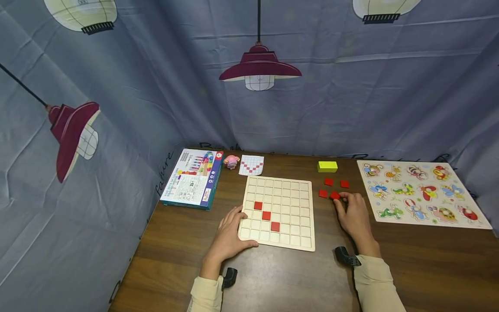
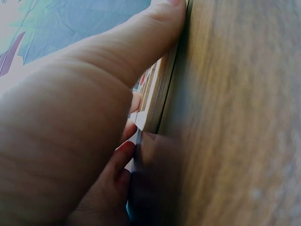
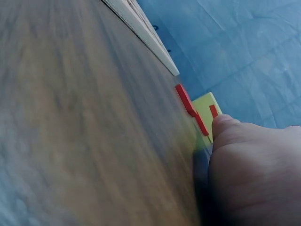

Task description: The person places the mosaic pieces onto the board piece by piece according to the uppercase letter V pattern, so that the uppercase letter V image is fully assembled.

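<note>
The right hand (image 1: 354, 216), to the right of the wooden grid board (image 1: 292, 208), is pinching a red tile (image 1: 334, 195) between thumb and forefinger. The left hand (image 1: 227, 234) is resting around the board's near-left corner, thumb and fingers spread apart along its edges. Three placed tiles (image 1: 266, 215) are already lying on the board, forming a diagonal that is running down toward its near side. Three loose tiles (image 1: 328, 182) are waiting right of the board, before a yellow block (image 1: 327, 167). Beyond the board's far-left corner, a pattern card (image 1: 251, 173) is showing a red V; by that, the work is seemingly nearing halfway, the right arm remaining unbuilt.
</note>
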`<state>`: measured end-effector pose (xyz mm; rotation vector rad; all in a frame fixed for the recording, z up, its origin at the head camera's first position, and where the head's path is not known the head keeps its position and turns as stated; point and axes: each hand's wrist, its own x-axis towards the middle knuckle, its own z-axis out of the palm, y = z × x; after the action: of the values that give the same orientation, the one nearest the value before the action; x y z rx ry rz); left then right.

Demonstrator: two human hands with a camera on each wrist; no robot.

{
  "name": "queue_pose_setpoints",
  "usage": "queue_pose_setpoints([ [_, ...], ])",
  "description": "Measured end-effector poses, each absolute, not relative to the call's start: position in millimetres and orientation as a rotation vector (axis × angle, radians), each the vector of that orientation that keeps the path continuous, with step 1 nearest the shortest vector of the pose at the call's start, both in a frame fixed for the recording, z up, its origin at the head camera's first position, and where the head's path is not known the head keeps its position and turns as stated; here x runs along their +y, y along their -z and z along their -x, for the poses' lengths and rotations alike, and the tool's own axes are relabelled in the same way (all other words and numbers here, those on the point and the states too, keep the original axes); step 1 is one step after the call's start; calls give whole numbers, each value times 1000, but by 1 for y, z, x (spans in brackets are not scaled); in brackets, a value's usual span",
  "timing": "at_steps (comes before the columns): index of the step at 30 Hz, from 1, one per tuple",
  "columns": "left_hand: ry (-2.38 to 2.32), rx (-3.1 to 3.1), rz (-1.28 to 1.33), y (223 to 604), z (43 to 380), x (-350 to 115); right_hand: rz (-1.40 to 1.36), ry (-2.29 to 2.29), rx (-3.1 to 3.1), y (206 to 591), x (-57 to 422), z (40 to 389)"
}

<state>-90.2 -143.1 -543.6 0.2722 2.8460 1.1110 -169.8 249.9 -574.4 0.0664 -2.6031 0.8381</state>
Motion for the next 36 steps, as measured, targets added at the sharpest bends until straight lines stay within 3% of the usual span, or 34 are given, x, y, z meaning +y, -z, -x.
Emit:
queue_pose_setpoints([
  [11, -1070, 2863, -277, 546, 91, -145, -73, -944, -2588, 572, 233, 164],
  [27, -1088, 2849, -276, 546, 92, -146, -432, -996, -2593, 536, 138, 162],
  [36, -1073, 2845, -280, 541, 92, -145, -552, -990, -2726, 534, 88, 171],
])
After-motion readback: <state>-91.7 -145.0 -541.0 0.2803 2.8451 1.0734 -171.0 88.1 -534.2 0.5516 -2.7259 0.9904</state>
